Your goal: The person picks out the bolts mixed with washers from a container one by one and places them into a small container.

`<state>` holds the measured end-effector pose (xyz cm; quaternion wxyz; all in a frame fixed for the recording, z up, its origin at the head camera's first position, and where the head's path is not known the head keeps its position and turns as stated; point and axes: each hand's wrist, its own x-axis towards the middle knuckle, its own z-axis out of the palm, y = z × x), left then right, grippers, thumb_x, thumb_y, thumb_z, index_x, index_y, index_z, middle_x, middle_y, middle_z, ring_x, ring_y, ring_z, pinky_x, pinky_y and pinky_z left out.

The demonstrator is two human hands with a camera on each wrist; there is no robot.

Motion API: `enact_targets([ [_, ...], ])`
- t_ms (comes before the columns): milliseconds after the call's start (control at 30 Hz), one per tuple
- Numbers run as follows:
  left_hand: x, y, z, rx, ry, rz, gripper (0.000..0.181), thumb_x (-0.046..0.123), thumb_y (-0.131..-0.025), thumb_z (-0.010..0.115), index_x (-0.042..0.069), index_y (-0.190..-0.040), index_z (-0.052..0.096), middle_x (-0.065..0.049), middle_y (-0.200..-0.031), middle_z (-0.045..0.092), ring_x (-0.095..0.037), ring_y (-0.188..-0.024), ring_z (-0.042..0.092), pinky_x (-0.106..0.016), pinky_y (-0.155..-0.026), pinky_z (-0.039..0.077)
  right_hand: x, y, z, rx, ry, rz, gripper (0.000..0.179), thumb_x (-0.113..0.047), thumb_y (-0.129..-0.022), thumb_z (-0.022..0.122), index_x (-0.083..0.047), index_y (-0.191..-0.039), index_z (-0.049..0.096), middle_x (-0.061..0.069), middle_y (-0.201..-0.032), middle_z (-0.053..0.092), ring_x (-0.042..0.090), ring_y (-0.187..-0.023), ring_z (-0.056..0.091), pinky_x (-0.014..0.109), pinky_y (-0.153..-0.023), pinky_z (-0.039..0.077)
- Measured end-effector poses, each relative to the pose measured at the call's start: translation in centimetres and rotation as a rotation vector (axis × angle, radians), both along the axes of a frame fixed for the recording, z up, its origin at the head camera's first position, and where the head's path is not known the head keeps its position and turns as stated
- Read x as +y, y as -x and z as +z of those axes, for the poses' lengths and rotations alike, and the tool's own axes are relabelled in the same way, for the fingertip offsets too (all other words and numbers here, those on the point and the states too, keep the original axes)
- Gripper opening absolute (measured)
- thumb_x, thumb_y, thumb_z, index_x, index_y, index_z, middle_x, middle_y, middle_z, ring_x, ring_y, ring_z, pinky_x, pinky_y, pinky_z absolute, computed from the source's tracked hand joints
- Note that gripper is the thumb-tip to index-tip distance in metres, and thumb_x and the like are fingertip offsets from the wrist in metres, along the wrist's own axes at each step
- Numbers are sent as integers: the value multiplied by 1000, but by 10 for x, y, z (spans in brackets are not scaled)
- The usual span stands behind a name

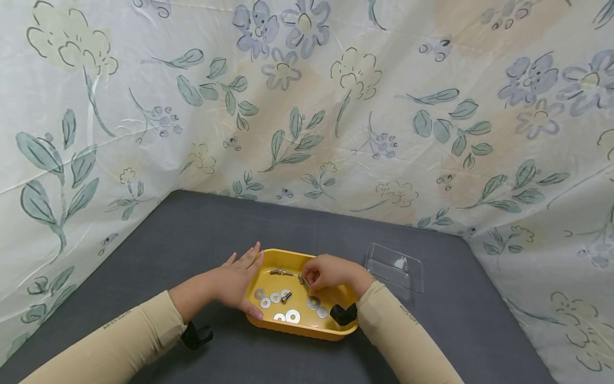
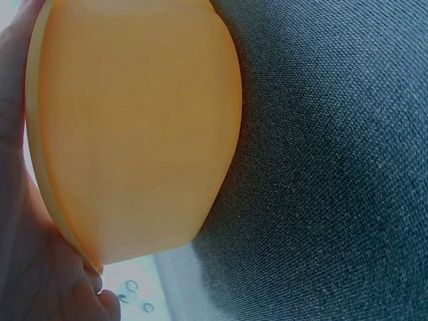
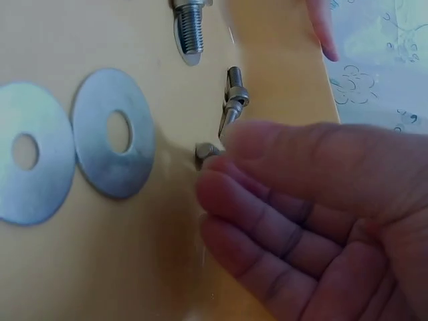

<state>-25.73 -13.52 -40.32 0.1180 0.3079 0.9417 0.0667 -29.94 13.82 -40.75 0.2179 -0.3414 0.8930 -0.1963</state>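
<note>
Floral curtain (image 1: 307,122) encloses a dark gray, woven-textured surface (image 1: 211,229) at the back and both sides. At far left, a beige sleeve (image 1: 120,336) covers the left forearm; a black device (image 1: 195,336) is fitted under that wrist. Next, the left hand (image 1: 232,285) rests against the left end of a yellow tray (image 1: 307,332), fingers straight and spread, thumb over the near left corner.

Inside the tray, at left, several flat washers (image 1: 289,316) lie on the base, with a loose screw (image 1: 286,297) beside them. Farther back, two more screws (image 1: 280,272) lie end to end. To their right, the right hand (image 1: 331,272) reaches into the tray, thumb and fingers curled together, pinching a bolt (image 3: 206,152); one end of it projects past the fingertips. Two other washers, almost touching, lie nearer the person. A second black device (image 1: 343,314) is fitted at the right wrist. Beyond the right hand, a clear plastic container (image 1: 395,269) sits apart from the tray.
</note>
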Motion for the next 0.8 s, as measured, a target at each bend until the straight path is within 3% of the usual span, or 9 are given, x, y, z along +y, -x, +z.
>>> enact_targets([
  [300, 0, 1, -1, -6, 4, -1, 135, 84, -51, 57, 6, -147, 1, -9, -151, -15, -24, -140, -3, -53, -108, 7, 0, -2, 11, -55, 46, -13, 20, -11, -83, 66, -8, -103, 63, -7, -78, 60, 8, -70, 55, 23, -67, 47],
  [533, 0, -1, 0, -6, 11, -1, 136, 84, -52, 57, 5, -147, 0, -9, -151, -16, -23, -139, -4, -52, -109, 7, 4, 0, 21, -34, 103, -19, 19, -10, -84, 66, -7, -102, 63, -6, -80, 61, 9, -73, 56, 24, -70, 48],
  [800, -1, -1, 1, 4, 19, -2, 136, 84, -52, 56, 5, -147, 1, -10, -151, -15, -24, -140, -3, -52, -109, 8, 13, -3, 44, -35, 136, -97, 25, -11, -83, 67, -5, -106, 62, -3, -82, 61, 15, -75, 56, 27, -70, 49],
])
